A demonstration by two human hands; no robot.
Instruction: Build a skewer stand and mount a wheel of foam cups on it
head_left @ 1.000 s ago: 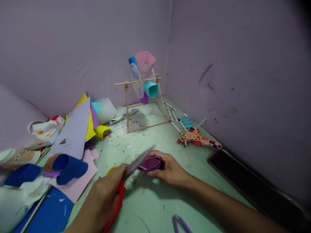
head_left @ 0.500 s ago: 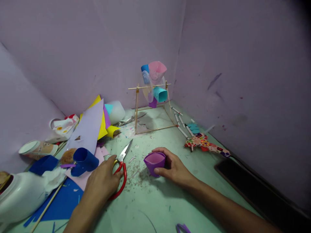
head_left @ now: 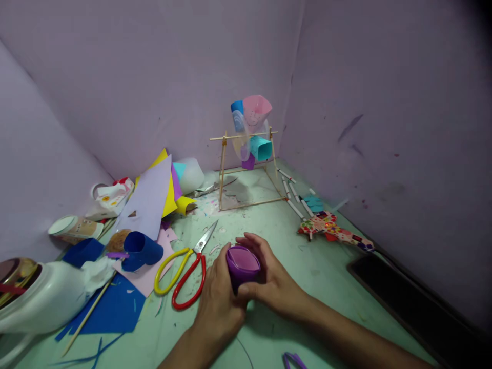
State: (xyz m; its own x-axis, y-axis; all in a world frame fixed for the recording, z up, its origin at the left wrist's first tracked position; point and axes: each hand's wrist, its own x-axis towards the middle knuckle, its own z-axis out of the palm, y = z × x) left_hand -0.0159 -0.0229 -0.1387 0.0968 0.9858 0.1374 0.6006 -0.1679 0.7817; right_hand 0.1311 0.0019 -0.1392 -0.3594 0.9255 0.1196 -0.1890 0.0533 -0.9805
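A small purple paper cup [head_left: 243, 262], pinkish inside, is held between both palms in the head view. My left hand [head_left: 222, 289] is closed against its left side, and my right hand [head_left: 271, 277] wraps its right side with the thumb in front. Scissors [head_left: 188, 271] with one yellow and one red handle lie just left of my left hand, blades pointing away. Farther back stands a stick frame [head_left: 223, 171] whose crossbar carries a wheel with pink, blue, teal and purple paper cups [head_left: 257, 110].
Coloured paper sheets [head_left: 144, 200], a blue paper tube [head_left: 142, 251], a tipped paper cup [head_left: 75, 229] and a white pitcher-like container [head_left: 46, 292] crowd the left. On the right lie a patterned glue gun [head_left: 332, 228], several white sticks [head_left: 294, 192] and a dark flat panel [head_left: 407, 302].
My left hand has left the scissors and moved right onto the purple cup. The cup is now between both hands. The view has shifted slightly to the left.
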